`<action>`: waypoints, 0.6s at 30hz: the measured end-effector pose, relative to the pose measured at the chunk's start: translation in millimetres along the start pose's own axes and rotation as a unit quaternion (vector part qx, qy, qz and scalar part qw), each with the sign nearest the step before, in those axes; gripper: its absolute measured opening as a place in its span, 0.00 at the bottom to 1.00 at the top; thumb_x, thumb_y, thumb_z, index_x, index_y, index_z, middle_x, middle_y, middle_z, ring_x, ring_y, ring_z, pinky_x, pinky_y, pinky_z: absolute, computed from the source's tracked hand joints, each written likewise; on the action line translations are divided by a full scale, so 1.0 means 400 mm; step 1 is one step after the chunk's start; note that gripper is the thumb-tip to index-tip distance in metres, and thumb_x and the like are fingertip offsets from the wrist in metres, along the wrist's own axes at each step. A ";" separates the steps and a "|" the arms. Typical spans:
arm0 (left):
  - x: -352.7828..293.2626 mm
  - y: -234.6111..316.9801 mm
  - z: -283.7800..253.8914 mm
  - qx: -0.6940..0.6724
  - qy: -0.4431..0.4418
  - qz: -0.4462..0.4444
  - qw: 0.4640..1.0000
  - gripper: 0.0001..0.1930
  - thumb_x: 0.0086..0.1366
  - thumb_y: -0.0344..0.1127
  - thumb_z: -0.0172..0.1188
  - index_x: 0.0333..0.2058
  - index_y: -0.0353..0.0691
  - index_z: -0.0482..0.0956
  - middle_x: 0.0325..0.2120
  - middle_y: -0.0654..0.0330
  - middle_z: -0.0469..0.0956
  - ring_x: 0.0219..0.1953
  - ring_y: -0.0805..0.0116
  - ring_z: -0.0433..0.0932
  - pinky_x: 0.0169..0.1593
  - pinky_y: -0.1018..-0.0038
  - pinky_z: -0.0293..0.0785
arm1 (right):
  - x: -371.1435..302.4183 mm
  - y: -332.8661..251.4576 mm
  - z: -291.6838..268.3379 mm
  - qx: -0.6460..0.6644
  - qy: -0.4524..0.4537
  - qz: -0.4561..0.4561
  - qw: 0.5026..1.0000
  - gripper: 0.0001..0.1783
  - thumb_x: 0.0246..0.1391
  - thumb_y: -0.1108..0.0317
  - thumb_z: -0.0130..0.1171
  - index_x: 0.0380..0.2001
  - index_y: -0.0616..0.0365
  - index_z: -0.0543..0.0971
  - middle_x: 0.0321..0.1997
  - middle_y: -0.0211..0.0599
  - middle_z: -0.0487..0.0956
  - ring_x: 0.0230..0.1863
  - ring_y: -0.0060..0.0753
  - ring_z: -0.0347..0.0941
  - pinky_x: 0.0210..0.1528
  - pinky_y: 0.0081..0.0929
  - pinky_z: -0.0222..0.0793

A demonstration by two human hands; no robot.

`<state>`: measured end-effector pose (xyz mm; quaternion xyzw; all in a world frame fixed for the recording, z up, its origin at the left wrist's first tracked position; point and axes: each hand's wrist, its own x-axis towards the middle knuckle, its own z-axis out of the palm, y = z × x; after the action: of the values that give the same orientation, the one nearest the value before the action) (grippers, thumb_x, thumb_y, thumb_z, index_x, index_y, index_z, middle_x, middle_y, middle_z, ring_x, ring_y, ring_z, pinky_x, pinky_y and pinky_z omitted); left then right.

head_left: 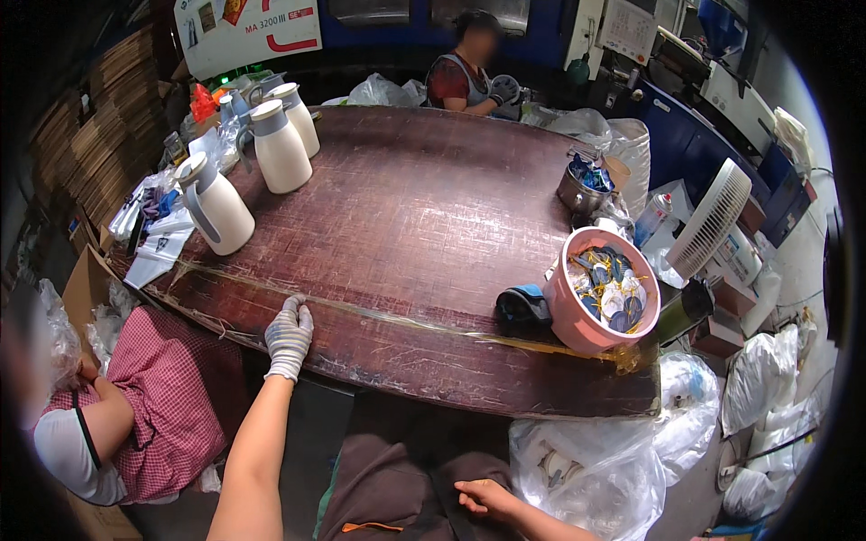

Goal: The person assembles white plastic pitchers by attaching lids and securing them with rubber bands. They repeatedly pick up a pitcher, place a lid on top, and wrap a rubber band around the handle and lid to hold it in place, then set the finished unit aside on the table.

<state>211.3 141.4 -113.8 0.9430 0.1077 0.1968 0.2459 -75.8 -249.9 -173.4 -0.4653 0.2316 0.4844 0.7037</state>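
Bag (pixel 613 464) at five o'clock holds pale parts (pixel 555 462); pink bucket (pixel 575 326) at three, dark pieces; pot (pixel 571 193) at two, blue packets (pixel 591 174); jugs (pixel 281 153) at ten. Half-curled right hand (pixel 485 496) at six; gloved left hand (pixel 289 338) at eight, curled on brown table's (pixel 424 234) near edge; whether either holds anything, I cannot tell. Co-worker (pixel 454 83) at twelve.

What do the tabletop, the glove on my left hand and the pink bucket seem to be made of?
Tabletop: probably wood or laminate with a worn, semi-gloss finish; it's scratched and reflects light.
Glove: likely matte knitted fabric, since it's striped and hugs the hand.
Pink bucket: apparently smooth plastic, given its even colour and rounded rim.
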 end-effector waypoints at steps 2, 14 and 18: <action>0.001 0.011 -0.003 0.024 -0.007 -0.001 1.000 0.13 0.66 0.43 0.54 0.47 0.50 0.79 0.33 0.50 0.83 0.36 0.49 0.82 0.41 0.60 0.76 | -0.004 -0.009 -0.010 -0.022 -0.013 0.002 1.000 0.21 0.63 0.52 0.55 0.25 0.57 0.78 0.11 0.28 0.69 0.10 0.19 0.57 0.14 0.18 0.51; -0.011 -0.013 0.010 -0.077 0.020 -0.020 0.997 0.11 0.66 0.42 0.54 0.41 0.48 0.80 0.30 0.50 0.82 0.34 0.48 0.81 0.39 0.60 0.76 | -0.002 -0.001 0.025 -0.019 0.049 0.004 0.999 0.21 0.64 0.54 0.54 0.24 0.59 0.79 0.15 0.28 0.74 0.12 0.19 0.61 0.16 0.18 0.54; 0.000 0.037 -0.009 0.014 -0.001 -0.005 1.000 0.12 0.66 0.43 0.53 0.42 0.47 0.79 0.31 0.49 0.82 0.36 0.47 0.81 0.41 0.57 0.76 | 0.016 -0.001 0.003 -0.130 0.043 -0.001 0.991 0.10 0.58 0.59 0.58 0.31 0.54 0.80 0.26 0.39 0.79 0.27 0.40 0.78 0.29 0.37 0.72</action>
<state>211.1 130.4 -103.5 0.9460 0.1153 0.1930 0.2336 -73.0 -245.8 -177.4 -0.5734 0.1966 0.4893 0.6270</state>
